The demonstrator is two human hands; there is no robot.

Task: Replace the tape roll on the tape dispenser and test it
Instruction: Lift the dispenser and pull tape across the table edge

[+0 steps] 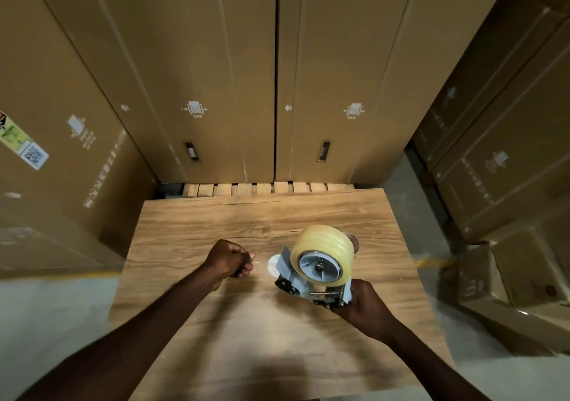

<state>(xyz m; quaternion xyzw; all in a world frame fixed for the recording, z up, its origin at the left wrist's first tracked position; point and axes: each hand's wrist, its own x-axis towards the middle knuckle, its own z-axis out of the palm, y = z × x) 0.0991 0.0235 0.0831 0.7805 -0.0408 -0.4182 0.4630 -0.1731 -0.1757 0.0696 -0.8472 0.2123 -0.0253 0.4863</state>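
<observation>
A grey tape dispenser [303, 289] is held just above the wooden table [246, 323], carrying a full roll of clear yellowish tape [324, 248] on its hub. My right hand [365, 306] grips the dispenser's handle at the near right. My left hand [231, 260] is to the left of the dispenser's front, fingers curled tight. They pinch a thin pale sliver that looks like the tape's loose end [253, 257]. A pale glare patch lies between the hand and the dispenser; the clear tape there is hard to make out.
Just behind the roll, a small brownish round object [354, 241] sits on the table, mostly hidden. Tall cardboard boxes [191, 76] wall the far side on a pallet, and more boxes [509, 169] are stacked to the right. Grey floor lies on both sides.
</observation>
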